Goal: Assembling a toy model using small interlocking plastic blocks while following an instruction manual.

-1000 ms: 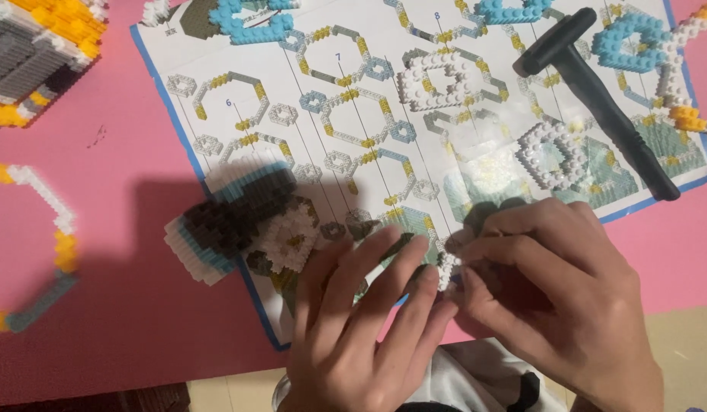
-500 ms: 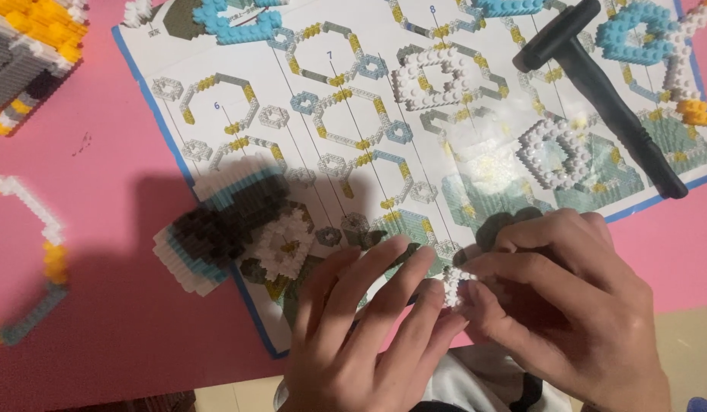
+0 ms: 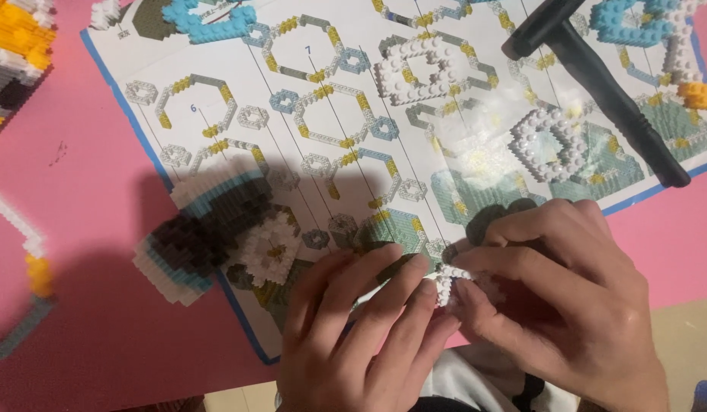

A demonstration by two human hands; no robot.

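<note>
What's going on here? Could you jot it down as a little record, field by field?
Setting: pink table with a printed instruction sheet spread on it
Left hand: fingertips on a small white brick piece
Right hand: pinching the same piece from the other side
On the sheet: white brick ring, black hammer-like tool, white and yellow brick ring
Left of the hands: layered dark, teal and white brick build
Top left corner: yellow and grey brick model

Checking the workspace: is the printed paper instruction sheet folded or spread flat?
Spread flat: the printed paper instruction sheet lies open on the pink mat, diagrams showing.
</note>
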